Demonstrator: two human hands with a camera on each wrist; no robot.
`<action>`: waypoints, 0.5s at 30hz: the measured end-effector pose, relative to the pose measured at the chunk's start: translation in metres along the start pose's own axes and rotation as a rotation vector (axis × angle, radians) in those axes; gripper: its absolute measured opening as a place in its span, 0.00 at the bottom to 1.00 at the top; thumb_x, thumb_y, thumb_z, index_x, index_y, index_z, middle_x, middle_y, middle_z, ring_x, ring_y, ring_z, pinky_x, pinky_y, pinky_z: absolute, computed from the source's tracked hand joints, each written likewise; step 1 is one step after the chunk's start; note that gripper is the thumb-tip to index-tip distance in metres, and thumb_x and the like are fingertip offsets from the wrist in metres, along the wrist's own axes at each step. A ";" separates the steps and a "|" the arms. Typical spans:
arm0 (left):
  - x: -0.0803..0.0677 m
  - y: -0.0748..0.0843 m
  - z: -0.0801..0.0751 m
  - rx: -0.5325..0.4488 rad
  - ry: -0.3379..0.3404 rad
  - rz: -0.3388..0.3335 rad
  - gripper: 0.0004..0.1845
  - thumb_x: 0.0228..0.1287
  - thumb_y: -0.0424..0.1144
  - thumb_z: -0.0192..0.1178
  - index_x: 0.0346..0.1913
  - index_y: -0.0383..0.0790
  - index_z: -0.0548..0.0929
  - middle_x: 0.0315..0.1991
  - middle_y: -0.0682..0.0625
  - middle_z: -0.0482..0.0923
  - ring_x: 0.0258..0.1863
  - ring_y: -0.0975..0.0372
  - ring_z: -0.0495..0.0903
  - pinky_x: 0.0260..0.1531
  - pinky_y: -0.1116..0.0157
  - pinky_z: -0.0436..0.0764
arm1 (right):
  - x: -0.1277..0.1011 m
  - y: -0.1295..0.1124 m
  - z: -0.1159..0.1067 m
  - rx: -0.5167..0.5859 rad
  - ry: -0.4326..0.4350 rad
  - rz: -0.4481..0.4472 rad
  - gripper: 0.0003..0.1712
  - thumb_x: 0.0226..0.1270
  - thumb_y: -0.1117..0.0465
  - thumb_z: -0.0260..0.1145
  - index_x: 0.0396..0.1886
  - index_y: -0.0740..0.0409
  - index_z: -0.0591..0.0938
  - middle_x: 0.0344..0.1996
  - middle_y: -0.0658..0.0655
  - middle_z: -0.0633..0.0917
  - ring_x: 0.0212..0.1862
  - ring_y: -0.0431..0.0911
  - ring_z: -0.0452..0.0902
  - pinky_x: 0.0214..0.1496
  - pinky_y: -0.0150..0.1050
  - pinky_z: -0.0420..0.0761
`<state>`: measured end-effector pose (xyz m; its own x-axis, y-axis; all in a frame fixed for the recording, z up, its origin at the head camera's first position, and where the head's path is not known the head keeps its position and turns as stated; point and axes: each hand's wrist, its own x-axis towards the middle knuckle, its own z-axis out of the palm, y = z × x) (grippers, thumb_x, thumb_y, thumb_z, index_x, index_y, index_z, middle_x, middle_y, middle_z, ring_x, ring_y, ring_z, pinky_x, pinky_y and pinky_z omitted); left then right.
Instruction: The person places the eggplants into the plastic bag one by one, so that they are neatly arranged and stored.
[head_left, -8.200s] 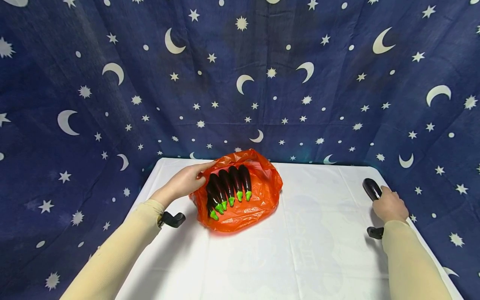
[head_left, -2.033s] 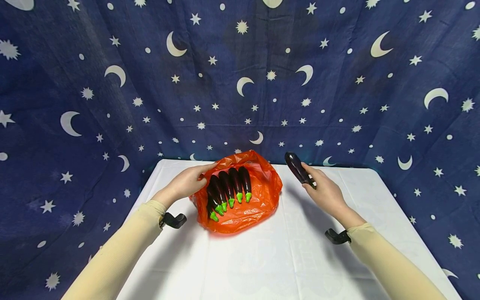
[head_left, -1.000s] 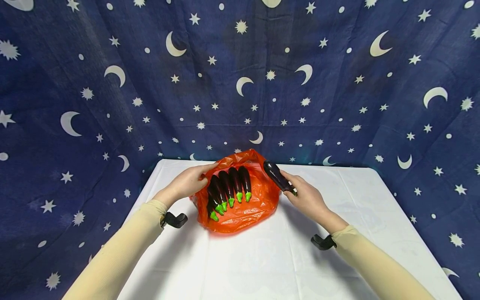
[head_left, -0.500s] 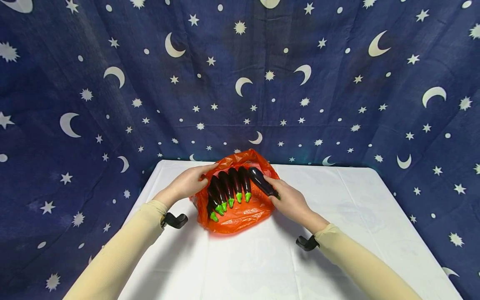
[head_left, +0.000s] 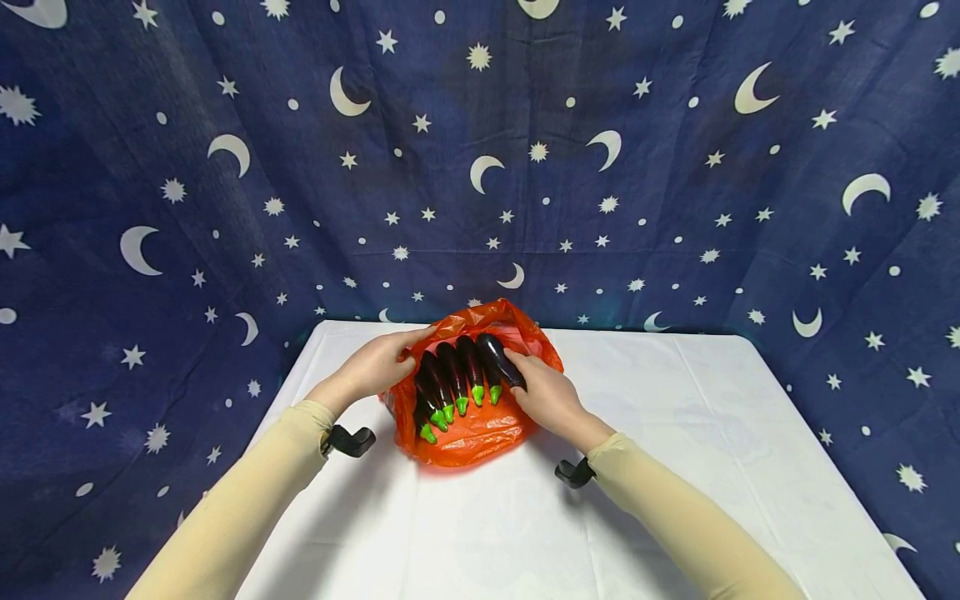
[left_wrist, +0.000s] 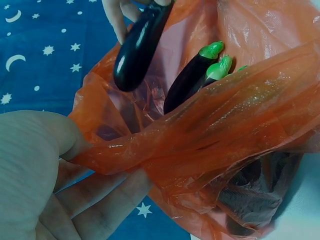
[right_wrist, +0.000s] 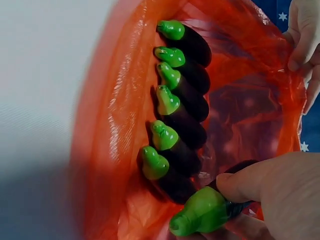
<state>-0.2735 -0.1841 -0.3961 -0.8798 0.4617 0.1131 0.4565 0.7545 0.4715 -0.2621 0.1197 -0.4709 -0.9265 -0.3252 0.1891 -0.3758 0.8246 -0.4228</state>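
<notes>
An orange-red plastic bag (head_left: 480, 442) lies with its mouth spread wide on the white table. My left hand (head_left: 378, 364) pinches the left rim, thumb against fingers, as the left wrist view shows. Inside, several dark purple eggplants (right_wrist: 182, 122) with green caps lie side by side in a row. My right hand (head_left: 551, 396) grips one more eggplant (left_wrist: 137, 55) near its green cap, thumb on top. In the head view this eggplant overlaps the rightmost one of the row, within the bag's mouth; its cap is hidden there by the hand but shows in the right wrist view.
A white cloth covers the table (head_left: 675, 467), which extends to the right and in front of the bag. Behind and at both sides hangs a dark blue curtain (head_left: 555, 100) with moons and stars. A black camera strap (head_left: 350, 440) is on each wrist.
My right hand has carried the eggplant from the table's right edge leftward, over the bag's right rim and in beside the row. My left hand has kept its hold on the rim.
</notes>
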 end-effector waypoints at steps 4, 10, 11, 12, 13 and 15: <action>0.000 -0.001 0.000 -0.007 -0.011 -0.001 0.34 0.66 0.29 0.54 0.76 0.49 0.71 0.57 0.48 0.81 0.39 0.55 0.74 0.45 0.56 0.71 | 0.010 -0.005 0.007 -0.008 -0.010 0.026 0.40 0.66 0.62 0.70 0.78 0.52 0.69 0.62 0.59 0.81 0.58 0.52 0.79 0.56 0.53 0.80; -0.001 0.001 -0.002 -0.013 -0.016 -0.012 0.35 0.66 0.29 0.54 0.76 0.50 0.70 0.58 0.47 0.81 0.39 0.55 0.74 0.46 0.56 0.72 | 0.022 -0.008 0.014 -0.011 -0.005 0.085 0.41 0.65 0.63 0.71 0.78 0.53 0.69 0.62 0.61 0.81 0.59 0.53 0.78 0.60 0.54 0.78; -0.001 0.001 -0.002 -0.011 -0.015 -0.013 0.35 0.66 0.29 0.54 0.76 0.50 0.70 0.59 0.48 0.81 0.40 0.55 0.74 0.46 0.56 0.72 | 0.024 -0.008 0.015 -0.014 -0.004 0.096 0.41 0.65 0.62 0.71 0.78 0.54 0.69 0.62 0.61 0.81 0.59 0.54 0.78 0.60 0.54 0.77; -0.001 0.000 -0.002 -0.010 -0.016 -0.012 0.35 0.66 0.29 0.54 0.76 0.50 0.71 0.59 0.48 0.81 0.40 0.55 0.74 0.46 0.56 0.72 | 0.026 -0.009 0.017 -0.018 -0.004 0.104 0.41 0.65 0.62 0.71 0.78 0.54 0.68 0.62 0.61 0.81 0.59 0.54 0.79 0.60 0.54 0.78; -0.001 0.001 -0.002 -0.010 -0.016 -0.012 0.35 0.66 0.29 0.54 0.76 0.50 0.71 0.59 0.48 0.81 0.40 0.55 0.74 0.46 0.56 0.72 | 0.027 -0.009 0.018 -0.022 -0.004 0.112 0.41 0.65 0.62 0.71 0.78 0.55 0.68 0.62 0.62 0.81 0.58 0.55 0.79 0.60 0.54 0.78; -0.001 0.001 -0.002 -0.011 -0.016 -0.013 0.35 0.66 0.29 0.54 0.76 0.50 0.71 0.60 0.48 0.81 0.40 0.55 0.75 0.47 0.56 0.73 | 0.030 -0.009 0.020 -0.029 -0.005 0.126 0.42 0.65 0.62 0.72 0.78 0.56 0.68 0.60 0.63 0.81 0.57 0.56 0.79 0.60 0.54 0.78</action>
<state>-0.2723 -0.1852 -0.3939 -0.8835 0.4592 0.0927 0.4433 0.7554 0.4826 -0.2873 0.0931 -0.4793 -0.9665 -0.2202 0.1319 -0.2556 0.8720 -0.4175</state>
